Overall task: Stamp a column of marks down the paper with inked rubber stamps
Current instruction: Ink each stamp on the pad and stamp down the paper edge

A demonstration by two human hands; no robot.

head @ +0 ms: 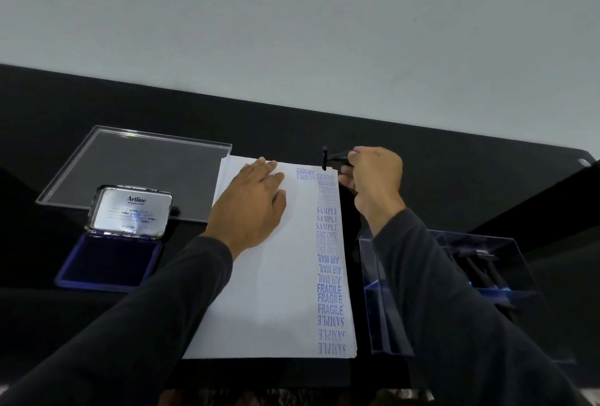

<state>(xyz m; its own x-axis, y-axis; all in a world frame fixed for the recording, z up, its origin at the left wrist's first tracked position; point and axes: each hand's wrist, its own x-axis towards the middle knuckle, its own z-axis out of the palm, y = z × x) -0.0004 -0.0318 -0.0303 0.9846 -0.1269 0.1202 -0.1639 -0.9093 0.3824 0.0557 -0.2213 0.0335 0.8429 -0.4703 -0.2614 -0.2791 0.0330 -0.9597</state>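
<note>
Blue marks fill the paper's (259, 275) right edge; our left hand (251, 202) presses flat, right hand (373, 181) fingers pinch the stamp (334, 157) at the far corner. Next, probably re-inking.

White paper (259, 292), blue marks (329, 288)

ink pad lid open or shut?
Open. The ink pad shows its bare blue-violet pad, and the silver lid stands hinged up behind it.
</note>
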